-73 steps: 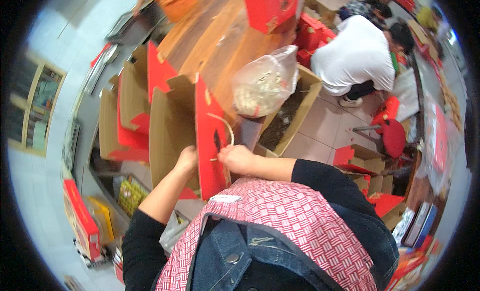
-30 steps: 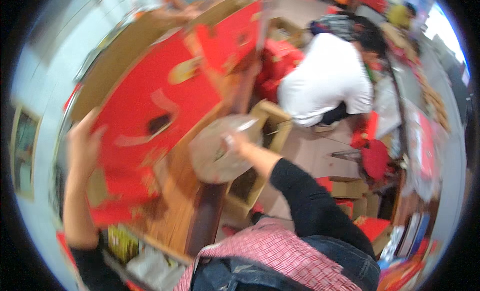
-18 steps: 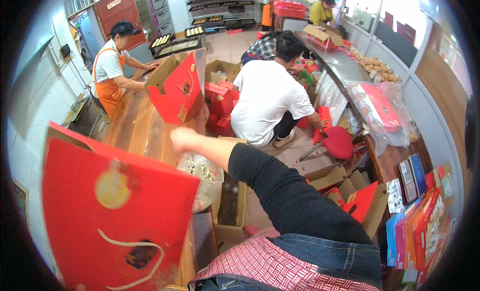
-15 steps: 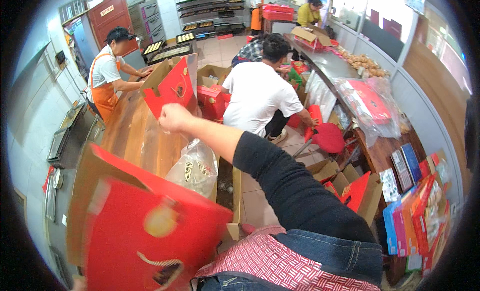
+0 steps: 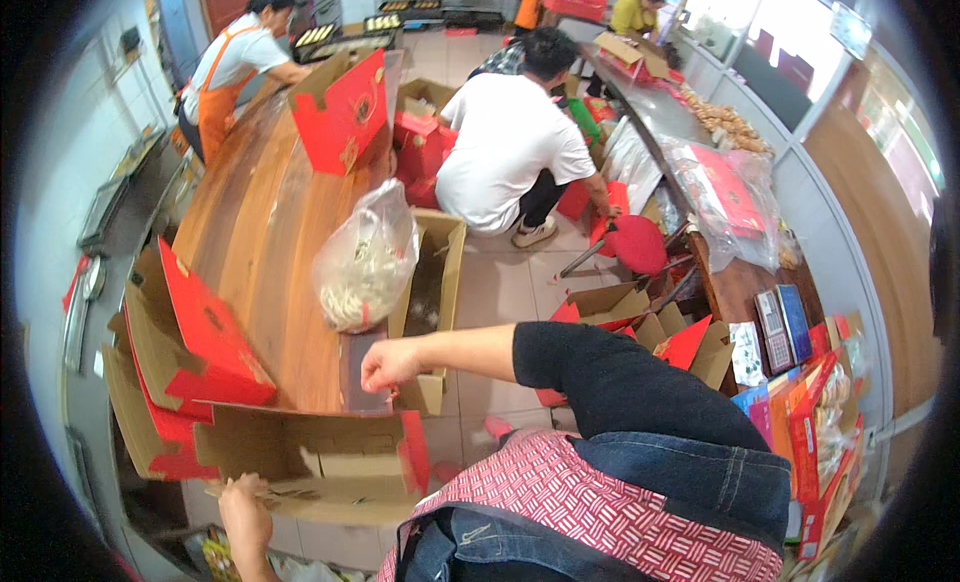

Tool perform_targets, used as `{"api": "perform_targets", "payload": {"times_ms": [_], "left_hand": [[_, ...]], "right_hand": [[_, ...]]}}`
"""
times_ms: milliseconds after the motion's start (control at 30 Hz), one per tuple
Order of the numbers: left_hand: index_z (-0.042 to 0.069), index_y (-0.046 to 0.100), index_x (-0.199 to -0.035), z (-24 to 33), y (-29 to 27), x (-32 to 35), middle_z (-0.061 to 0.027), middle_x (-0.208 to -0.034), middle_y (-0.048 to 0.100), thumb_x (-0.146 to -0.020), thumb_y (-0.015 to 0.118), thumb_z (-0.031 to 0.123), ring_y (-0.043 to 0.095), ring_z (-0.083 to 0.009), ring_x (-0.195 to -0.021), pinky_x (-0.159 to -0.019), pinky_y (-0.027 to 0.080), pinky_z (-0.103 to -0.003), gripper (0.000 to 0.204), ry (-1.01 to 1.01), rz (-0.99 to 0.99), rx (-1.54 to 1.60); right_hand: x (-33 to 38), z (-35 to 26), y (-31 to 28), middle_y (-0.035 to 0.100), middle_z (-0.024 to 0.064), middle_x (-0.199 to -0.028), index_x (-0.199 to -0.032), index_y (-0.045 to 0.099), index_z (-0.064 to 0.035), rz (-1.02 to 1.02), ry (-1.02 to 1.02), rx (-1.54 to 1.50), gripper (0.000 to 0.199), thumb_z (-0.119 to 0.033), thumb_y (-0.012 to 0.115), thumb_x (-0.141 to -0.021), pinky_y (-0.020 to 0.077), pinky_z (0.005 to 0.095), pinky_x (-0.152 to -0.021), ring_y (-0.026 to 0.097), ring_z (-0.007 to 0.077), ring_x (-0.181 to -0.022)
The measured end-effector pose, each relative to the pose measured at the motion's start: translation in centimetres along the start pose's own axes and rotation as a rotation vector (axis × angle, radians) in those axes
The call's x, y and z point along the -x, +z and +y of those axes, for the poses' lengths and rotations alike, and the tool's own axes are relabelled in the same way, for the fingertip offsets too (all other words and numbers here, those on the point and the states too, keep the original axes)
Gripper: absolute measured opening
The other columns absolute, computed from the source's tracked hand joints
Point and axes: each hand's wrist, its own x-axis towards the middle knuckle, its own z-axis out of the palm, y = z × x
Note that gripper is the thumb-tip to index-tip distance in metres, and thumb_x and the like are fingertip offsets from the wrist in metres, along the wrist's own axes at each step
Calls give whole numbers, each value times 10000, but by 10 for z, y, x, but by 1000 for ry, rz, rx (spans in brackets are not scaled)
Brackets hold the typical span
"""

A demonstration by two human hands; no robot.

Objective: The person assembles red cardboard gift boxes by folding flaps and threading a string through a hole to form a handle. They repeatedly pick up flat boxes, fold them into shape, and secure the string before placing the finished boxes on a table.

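Observation:
An open gift box (image 5: 310, 452), red outside and bare brown cardboard inside, lies tilted at the table's near edge. My left hand (image 5: 245, 507) grips its near rim, thumb and fingers closed on the cardboard. Just past the box's far right corner is my right hand (image 5: 390, 364), fingers curled closed; whatever they may hold is too small or hidden to make out. A clear plastic bag (image 5: 365, 262) of pale cords rests on the table beyond that hand. More open red boxes (image 5: 215, 327) stand close together to the left.
Another red box (image 5: 345, 112) stands at the far end of the wooden table (image 5: 250, 217). A long brown carton (image 5: 435, 272) is beside the table. One person in white (image 5: 510, 142) crouches near a red stool (image 5: 640, 244); another in an orange apron (image 5: 225, 102) works at the far left.
The near red box has turned from its printed red face to its open brown inside. My right hand has come back from the table's far part toward me. My view has shifted.

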Motion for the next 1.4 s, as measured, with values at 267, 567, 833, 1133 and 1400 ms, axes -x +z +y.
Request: {"api": "perform_targets", "payload": {"times_ms": [267,567,833,1133,1400], "left_hand": [[26,373,-1278,64,79,-54,-113,-1074,529,-811,564,364,530,-191,-914,-750,458,-301,607,-443,364,1041],[-30,372,-1230,117,61,-48,-215,-1124,513,-706,508,54,500,-298,-1061,-916,385,-362,548,-408,181,528],[24,493,-1175,235,58,-49,-171,-1219,474,-694,697,146,411,-290,-1175,-990,319,-369,537,113,749,325],[-1,561,-909,238,88,-44,-16,-650,544,-898,463,116,517,-88,-518,-499,430,-206,153,-214,133,1506],[-4,509,-926,242,84,-35,-48,-661,524,-847,358,-19,512,-116,-519,-503,439,-263,171,-178,344,860]], "right_hand": [[30,20,106,642,96,-778,-925,618,-40,45,-122,72,168,-107,535,-795,494,309,-624,606,169,-692],[69,3,-32,645,77,-861,-1025,534,11,119,-85,-437,197,-51,482,-845,412,177,-494,478,45,-531],[111,-27,-44,638,75,-803,-969,557,-6,-11,-241,-592,147,-71,504,-849,387,161,-488,490,45,-541],[132,-15,-54,620,44,-728,-935,565,-1,195,-274,-623,126,-37,493,-838,358,146,-452,465,20,-506],[113,20,-26,623,154,-809,-905,591,2,649,-641,413,183,-14,524,-736,479,343,-675,612,285,-719]]}}
